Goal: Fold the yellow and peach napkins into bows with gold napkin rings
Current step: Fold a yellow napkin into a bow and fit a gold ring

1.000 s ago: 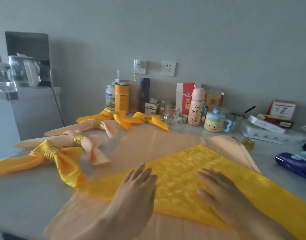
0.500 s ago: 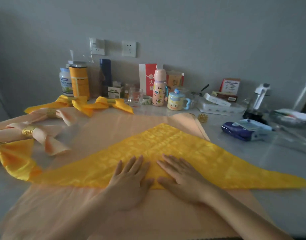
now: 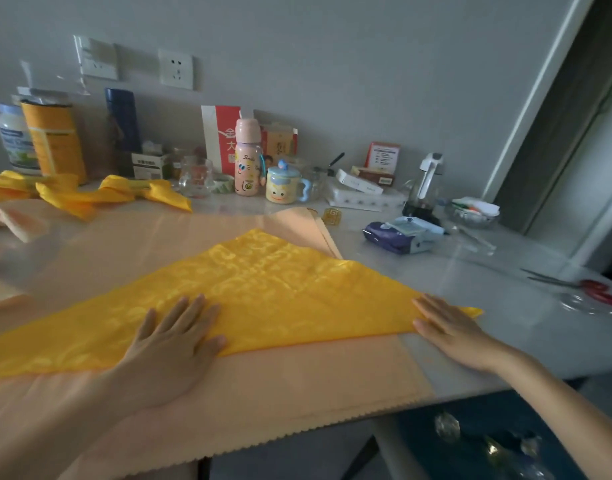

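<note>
- Fingers (image 3: 192, 307) straight, gripping nothing: our left hand (image 3: 173, 341) and right hand (image 3: 450, 330) press flat on the yellow napkin (image 3: 263, 289).
- It lies folded into a triangle on the spread peach napkin (image 3: 297, 382).
- Finished yellow bows (image 3: 124, 194) lie behind; we judge the further folding and the gold napkin ring (image 3: 333, 216) are still to come.

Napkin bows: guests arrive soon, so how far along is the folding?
Done: yellow bows lie back left. In hand: left hand and right hand press a yellow napkin folded into a triangle. To do: banding it with the loose gold ring, then the peach napkin beneath.
</note>
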Motion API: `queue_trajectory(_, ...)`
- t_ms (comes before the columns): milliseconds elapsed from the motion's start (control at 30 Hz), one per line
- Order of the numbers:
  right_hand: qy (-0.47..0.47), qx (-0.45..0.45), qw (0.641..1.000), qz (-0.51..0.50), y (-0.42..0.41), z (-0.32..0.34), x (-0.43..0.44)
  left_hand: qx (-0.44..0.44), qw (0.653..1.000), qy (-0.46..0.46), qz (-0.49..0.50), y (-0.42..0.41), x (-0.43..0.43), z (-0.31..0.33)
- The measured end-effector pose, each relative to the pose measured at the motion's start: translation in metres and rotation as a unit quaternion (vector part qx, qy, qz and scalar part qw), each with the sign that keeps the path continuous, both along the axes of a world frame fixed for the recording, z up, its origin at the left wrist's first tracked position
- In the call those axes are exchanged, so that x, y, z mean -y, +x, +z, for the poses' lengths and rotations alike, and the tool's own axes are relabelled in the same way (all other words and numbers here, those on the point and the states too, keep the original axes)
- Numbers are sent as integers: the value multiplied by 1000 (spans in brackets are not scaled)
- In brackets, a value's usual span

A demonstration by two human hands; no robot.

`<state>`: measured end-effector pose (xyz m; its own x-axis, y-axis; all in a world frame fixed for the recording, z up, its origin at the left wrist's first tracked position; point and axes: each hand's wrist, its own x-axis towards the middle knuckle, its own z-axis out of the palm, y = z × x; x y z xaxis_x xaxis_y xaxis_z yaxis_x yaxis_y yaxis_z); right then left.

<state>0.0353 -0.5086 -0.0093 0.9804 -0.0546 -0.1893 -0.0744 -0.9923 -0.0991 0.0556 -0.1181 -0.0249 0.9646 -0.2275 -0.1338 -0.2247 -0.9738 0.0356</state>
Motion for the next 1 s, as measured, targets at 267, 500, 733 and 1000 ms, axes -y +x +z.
queue_trajectory(267,18,126,985,-115,17,22,-4,-20,990,-140,29,21,-4,14)
queue_trajectory(500,160,182,966,90,104,39,-143,34,983,-169,64,122,10,41)
queue_trajectory(733,93,107,989,26,203,20,-169,28,988,-95,120,176,28,36)
queue_trajectory(1000,223,57,973,-3,233,18,-148,-99,944,-275,153,227,27,41)
